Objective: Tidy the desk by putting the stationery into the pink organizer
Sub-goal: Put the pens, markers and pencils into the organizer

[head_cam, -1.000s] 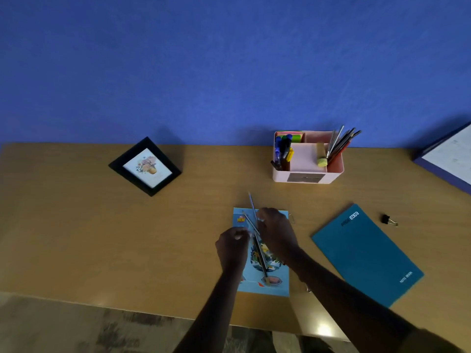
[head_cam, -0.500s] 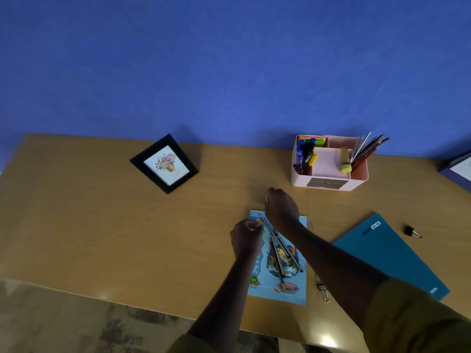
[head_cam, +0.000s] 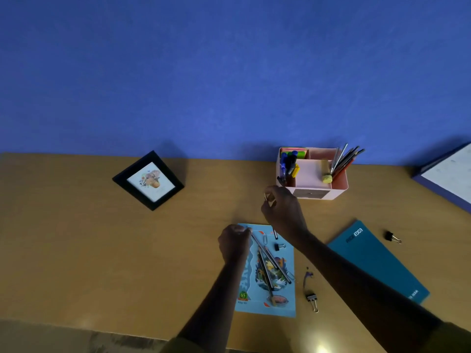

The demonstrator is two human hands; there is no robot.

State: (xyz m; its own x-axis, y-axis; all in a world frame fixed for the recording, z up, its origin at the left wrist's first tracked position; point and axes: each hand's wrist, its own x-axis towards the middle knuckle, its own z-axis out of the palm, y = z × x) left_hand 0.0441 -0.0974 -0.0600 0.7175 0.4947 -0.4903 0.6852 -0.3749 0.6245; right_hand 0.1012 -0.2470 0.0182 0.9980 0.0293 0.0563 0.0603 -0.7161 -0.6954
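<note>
right hand (head_cam: 283, 212) moved toward pink organizer (head_cam: 312, 173), pinching something small; left hand (head_cam: 234, 242) grips pencils (head_cam: 267, 258).

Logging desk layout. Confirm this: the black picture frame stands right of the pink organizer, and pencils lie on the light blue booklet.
Not quite. The head view shows the black picture frame left of the pink organizer, not right. The pencils do lie on the light blue booklet.

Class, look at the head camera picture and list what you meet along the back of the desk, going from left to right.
Picture frame → pink organizer → white board with a blue edge, cut off by the picture's right side.
</note>
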